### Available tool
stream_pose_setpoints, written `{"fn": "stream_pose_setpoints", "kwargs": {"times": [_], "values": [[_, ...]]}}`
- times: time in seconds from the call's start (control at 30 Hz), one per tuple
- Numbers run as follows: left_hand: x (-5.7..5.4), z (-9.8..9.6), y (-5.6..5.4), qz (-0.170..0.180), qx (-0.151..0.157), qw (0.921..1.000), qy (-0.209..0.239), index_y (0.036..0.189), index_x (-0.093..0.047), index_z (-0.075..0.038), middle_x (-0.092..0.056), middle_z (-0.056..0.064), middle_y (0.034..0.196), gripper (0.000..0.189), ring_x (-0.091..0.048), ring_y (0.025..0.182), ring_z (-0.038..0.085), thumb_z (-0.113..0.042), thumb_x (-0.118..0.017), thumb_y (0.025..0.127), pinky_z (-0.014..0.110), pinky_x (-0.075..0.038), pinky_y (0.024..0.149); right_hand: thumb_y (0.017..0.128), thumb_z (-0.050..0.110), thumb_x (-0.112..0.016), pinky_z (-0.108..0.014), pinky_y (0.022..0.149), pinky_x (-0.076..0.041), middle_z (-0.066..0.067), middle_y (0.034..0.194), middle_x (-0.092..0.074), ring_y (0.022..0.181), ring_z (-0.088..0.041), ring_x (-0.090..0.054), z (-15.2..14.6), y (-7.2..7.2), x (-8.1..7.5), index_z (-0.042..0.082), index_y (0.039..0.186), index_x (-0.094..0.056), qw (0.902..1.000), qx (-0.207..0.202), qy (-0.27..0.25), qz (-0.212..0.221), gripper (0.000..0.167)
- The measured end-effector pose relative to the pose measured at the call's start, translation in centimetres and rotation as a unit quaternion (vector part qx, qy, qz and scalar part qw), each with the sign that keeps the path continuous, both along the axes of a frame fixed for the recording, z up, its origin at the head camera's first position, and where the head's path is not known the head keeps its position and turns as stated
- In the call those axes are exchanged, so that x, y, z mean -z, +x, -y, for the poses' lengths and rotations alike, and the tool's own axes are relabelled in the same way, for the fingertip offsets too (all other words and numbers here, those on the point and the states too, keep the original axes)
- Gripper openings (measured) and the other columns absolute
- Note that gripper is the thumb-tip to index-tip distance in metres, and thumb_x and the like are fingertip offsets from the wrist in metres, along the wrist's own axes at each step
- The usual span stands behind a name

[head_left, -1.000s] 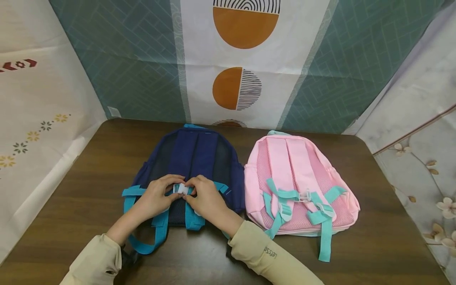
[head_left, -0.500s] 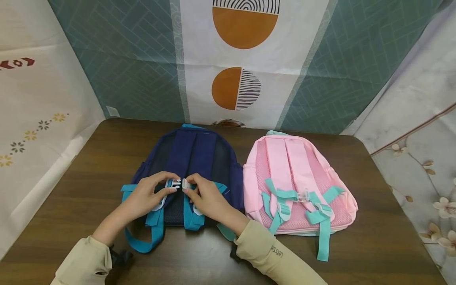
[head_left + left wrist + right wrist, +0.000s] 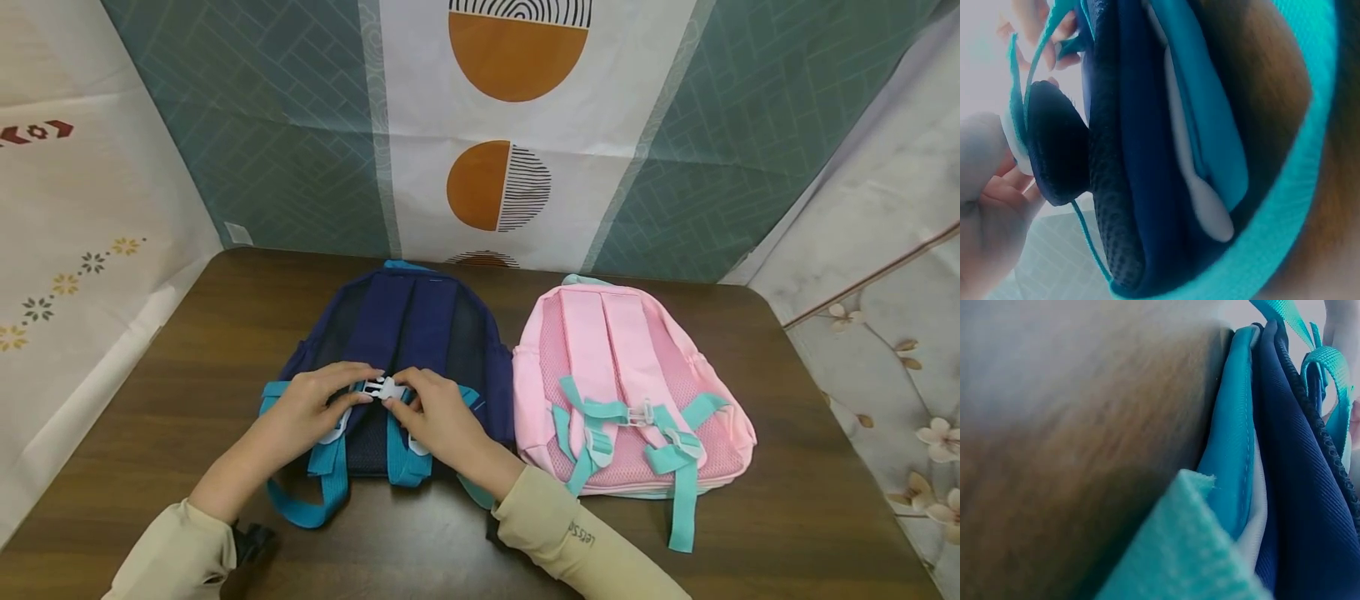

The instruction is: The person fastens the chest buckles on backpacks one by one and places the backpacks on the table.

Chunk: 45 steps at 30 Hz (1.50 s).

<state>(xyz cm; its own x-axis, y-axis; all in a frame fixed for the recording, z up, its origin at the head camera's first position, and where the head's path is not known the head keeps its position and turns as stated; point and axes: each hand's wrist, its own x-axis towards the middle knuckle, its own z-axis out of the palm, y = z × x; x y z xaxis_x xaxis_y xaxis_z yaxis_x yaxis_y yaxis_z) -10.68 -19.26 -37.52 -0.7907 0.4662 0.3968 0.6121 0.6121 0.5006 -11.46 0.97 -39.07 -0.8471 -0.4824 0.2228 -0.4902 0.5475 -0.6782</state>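
White buckle is held long axis left-right; pronged half at left is pinched by left hand, socket half by right hand, both equally near.

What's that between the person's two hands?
In the head view, a white buckle lies between the left hand and the right hand, which pinch its ends, over the navy backpack.

The navy backpack has dark mesh panels, blue webbing and a white buckle. Right of the navy backpack, a pink backpack bears mint straps. Beneath the navy backpack, the table is brown wood-grain; behind it, a brick-lined green backdrop shows orange, black-striped circles on white.
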Motion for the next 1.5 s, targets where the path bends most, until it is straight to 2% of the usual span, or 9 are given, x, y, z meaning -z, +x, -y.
{"fn": "stream_pose_setpoints", "kwargs": {"times": [0.17, 0.3, 0.4, 0.53, 0.73, 0.93, 1.17, 1.33, 1.5], "values": [[-0.4, -0.4, 0.2, -0.002, 0.017, 0.9994, -0.03, 0.111, -0.064, 0.002, -0.065, 0.016, 0.108, 0.033, -0.063, 0.1, 0.031, 0.008, -0.067, 0.079, 0.036, -0.055, 0.076, 0.091, 0.022, -0.062, -0.008, 0.054, -0.043, -0.003, 0.089, -0.063, 0.064, 0.0, -0.054, 0.1, 0.0, 0.0, 0.006, 0.114, -0.062, 1.0, -0.005, 0.002, 0.003, 0.029], [-0.8, -0.8, 0.1, -0.009, 0.016, 0.9989, -0.043, 0.117, -0.06, 0.005, -0.065, 0.018, 0.106, 0.042, -0.065, 0.092, 0.03, 0.008, -0.07, 0.076, 0.031, -0.055, 0.067, 0.088, 0.019, -0.066, -0.008, 0.059, -0.045, -0.005, 0.096, -0.065, 0.069, -0.001, -0.059, 0.1, 0.3, 0.0, 0.004, 0.117, -0.063, 0.9997, -0.001, -0.014, 0.022, 0.033], [-0.9, -1.0, -0.2, 0.013, -0.005, 0.9997, -0.019, 0.125, -0.054, 0.005, -0.066, 0.018, 0.102, 0.055, -0.067, 0.087, 0.028, 0.009, -0.072, 0.073, 0.029, -0.055, 0.066, 0.086, 0.018, -0.068, -0.008, 0.061, -0.045, -0.007, 0.099, -0.067, 0.071, -0.001, -0.061, 0.0, 0.4, 0.0, 0.004, 0.119, -0.063, 0.9996, 0.004, -0.025, 0.014, 0.036], [-0.8, -1.0, -0.5, 0.052, -0.02, 0.9983, 0.017, 0.129, -0.049, 0.001, -0.066, 0.014, 0.097, 0.063, -0.069, 0.084, 0.024, 0.009, -0.074, 0.071, 0.031, -0.056, 0.072, 0.086, 0.016, -0.067, -0.007, 0.06, -0.045, -0.009, 0.103, -0.068, 0.072, -0.003, -0.063, -0.1, 0.4, 0.0, 0.002, 0.12, -0.063, 0.9996, 0.005, -0.028, -0.007, 0.037], [-0.7, -1.0, -0.8, 0.071, -0.013, 0.9971, 0.024, 0.126, -0.049, -0.003, -0.068, 0.011, 0.095, 0.062, -0.069, 0.083, 0.021, 0.005, -0.076, 0.071, 0.031, -0.056, 0.071, 0.087, 0.017, -0.066, -0.007, 0.061, -0.044, -0.01, 0.109, -0.067, 0.076, -0.007, -0.064, -0.2, 0.4, -0.7, 0.002, 0.119, -0.064, 0.9998, -0.01, -0.007, -0.015, 0.036], [-1.0, -1.3, -1.0, 0.108, 0.001, 0.9942, 0.007, 0.126, -0.048, -0.005, -0.066, 0.011, 0.1, 0.058, -0.068, 0.088, 0.023, 0.004, -0.073, 0.075, 0.031, -0.056, 0.073, 0.087, 0.015, -0.065, -0.007, 0.062, -0.045, -0.01, 0.105, -0.068, 0.08, -0.01, -0.065, -0.3, 0.2, -1.2, 0.001, 0.118, -0.064, 0.9987, -0.025, 0.027, -0.035, 0.034], [-1.1, -1.8, -0.7, 0.147, 0.01, 0.9889, -0.019, 0.123, -0.053, -0.003, -0.064, 0.012, 0.109, 0.046, -0.064, 0.096, 0.026, 0.003, -0.069, 0.08, 0.037, -0.054, 0.079, 0.088, 0.02, -0.065, -0.007, 0.06, -0.043, -0.006, 0.105, -0.067, 0.075, -0.003, -0.061, -1.0, -0.2, -1.7, 0.003, 0.122, -0.061, 0.9955, -0.056, 0.073, 0.02, 0.037], [-1.9, -3.1, -0.2, 0.153, 0.001, 0.9862, -0.062, 0.121, -0.057, -0.006, -0.062, 0.006, 0.11, 0.035, -0.061, 0.101, 0.023, -0.012, -0.066, 0.087, 0.038, -0.052, 0.08, 0.088, 0.028, -0.065, -0.011, 0.072, -0.047, -0.004, 0.12, -0.06, 0.092, -0.007, -0.062, -2.0, 0.1, -2.7, 0.006, 0.134, -0.05, 0.9849, -0.098, 0.13, 0.059, 0.053], [-3.3, -5.2, 0.3, 0.135, -0.009, 0.9869, -0.088, 0.121, -0.058, -0.008, -0.062, 0.004, 0.108, 0.034, -0.061, 0.098, 0.022, -0.021, -0.064, 0.09, 0.036, -0.052, 0.077, 0.09, 0.04, -0.06, -0.025, 0.093, -0.046, -0.005, 0.139, -0.047, 0.114, -0.013, -0.056, -3.7, 1.4, -3.7, 0.008, 0.145, -0.034, 0.9781, -0.092, 0.181, 0.046, 0.068]]}}
